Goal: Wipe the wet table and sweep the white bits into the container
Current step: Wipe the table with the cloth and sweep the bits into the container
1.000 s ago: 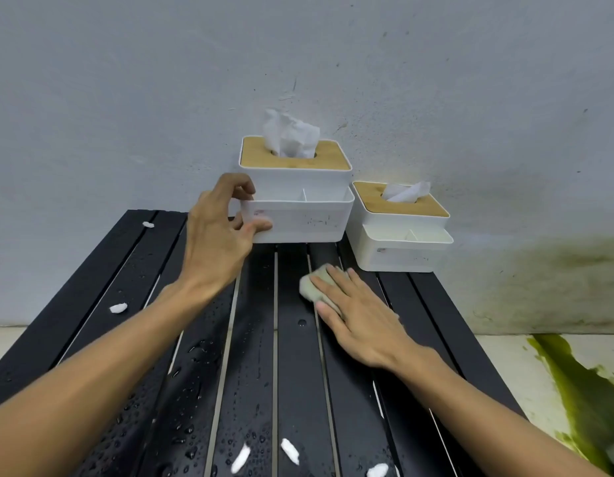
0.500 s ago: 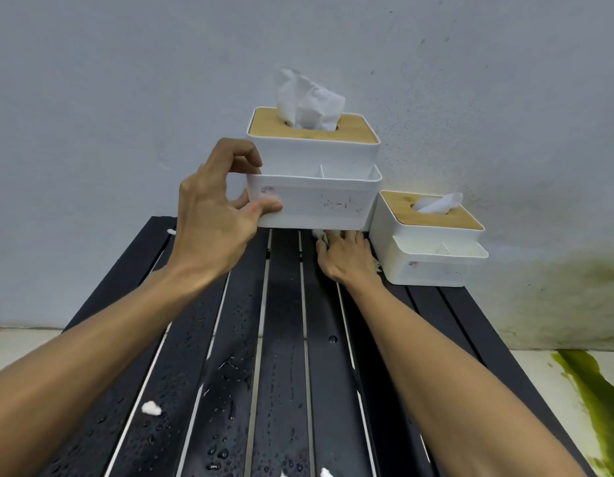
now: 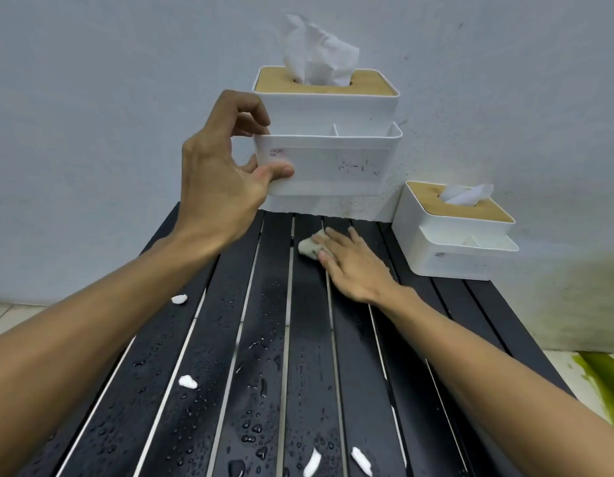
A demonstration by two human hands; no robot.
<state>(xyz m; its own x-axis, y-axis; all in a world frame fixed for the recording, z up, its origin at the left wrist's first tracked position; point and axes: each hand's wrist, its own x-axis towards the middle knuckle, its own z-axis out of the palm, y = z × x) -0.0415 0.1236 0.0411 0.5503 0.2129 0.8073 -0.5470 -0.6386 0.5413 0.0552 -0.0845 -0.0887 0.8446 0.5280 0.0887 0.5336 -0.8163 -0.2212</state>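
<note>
My left hand (image 3: 219,173) grips the left end of a white tissue box with a wooden lid (image 3: 333,139) and holds it lifted above the far end of the black slatted table (image 3: 250,356). My right hand (image 3: 353,266) presses flat on a pale sponge (image 3: 309,248) on the slats just below the raised box. Water drops cover the near and middle slats. White bits lie on the table: one at the left (image 3: 179,299), one nearer (image 3: 187,382), two at the near edge (image 3: 312,463) (image 3: 361,460).
A second white tissue box with a wooden lid (image 3: 453,235) stands at the table's far right corner, against the grey wall. A green stain marks the wall and floor at the right. Tiled floor shows on both sides of the table.
The lifted box has stayed up in my left hand. My right hand has pulled back from under it toward me with the sponge, leaving a wiped streak on the middle slats.
</note>
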